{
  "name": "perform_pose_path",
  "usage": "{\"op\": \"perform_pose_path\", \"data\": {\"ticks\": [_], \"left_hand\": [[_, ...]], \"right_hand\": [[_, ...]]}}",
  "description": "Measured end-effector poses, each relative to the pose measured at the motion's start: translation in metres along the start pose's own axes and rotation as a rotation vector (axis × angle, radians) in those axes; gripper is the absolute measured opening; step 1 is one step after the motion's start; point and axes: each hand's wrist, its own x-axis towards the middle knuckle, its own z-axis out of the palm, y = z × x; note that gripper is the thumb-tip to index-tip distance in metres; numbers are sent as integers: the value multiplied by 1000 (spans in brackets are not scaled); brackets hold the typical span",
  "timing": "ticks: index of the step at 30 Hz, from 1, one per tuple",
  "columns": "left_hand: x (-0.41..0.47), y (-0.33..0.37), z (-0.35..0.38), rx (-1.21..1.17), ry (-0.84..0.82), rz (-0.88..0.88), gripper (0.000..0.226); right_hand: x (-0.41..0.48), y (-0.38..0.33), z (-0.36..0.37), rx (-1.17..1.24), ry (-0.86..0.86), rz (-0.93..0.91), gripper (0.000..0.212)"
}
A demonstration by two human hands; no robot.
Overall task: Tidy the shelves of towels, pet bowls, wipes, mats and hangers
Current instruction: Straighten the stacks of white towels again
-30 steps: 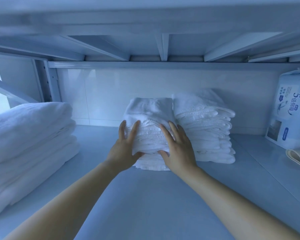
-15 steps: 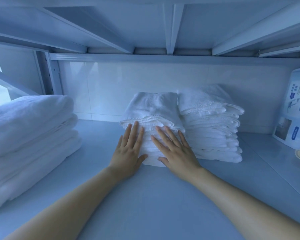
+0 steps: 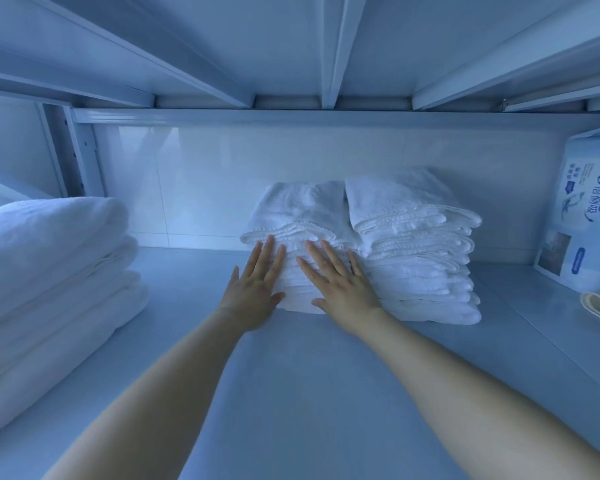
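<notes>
my left hand (image 3: pixel 257 289) and right hand (image 3: pixel 340 289), fingers flat and gripping nothing, press the front of the small towel stack (image 3: pixel 298 209) mid-shelf (image 3: pixel 309 393), touching the neighbour stack (image 3: pixel 413 237). these look nearly squared; i'd guess the big towels (image 3: pixel 49 271) remain. the wipes pack (image 3: pixel 582 216) stands closed, contents unseen.

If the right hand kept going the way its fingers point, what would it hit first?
The right hand lies flat against the middle towel stack, so that stack comes first; likely the tiled wall beyond.
</notes>
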Motion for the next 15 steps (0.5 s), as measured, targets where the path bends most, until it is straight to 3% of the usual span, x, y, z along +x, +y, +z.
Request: {"op": "perform_pose_path", "data": {"ticks": [3,7,15], "left_hand": [[-16,-7,5,-105,101,64,71],[-36,-20,10,-343,335,-85,69],[-33,-17,15,-267,250,-117,72]], "right_hand": [[-3,-2,-1,21,-10,15,102],[-8,-7,-3,56,39,28,85],[11,-12,-2,63,-199,69,90]]}}
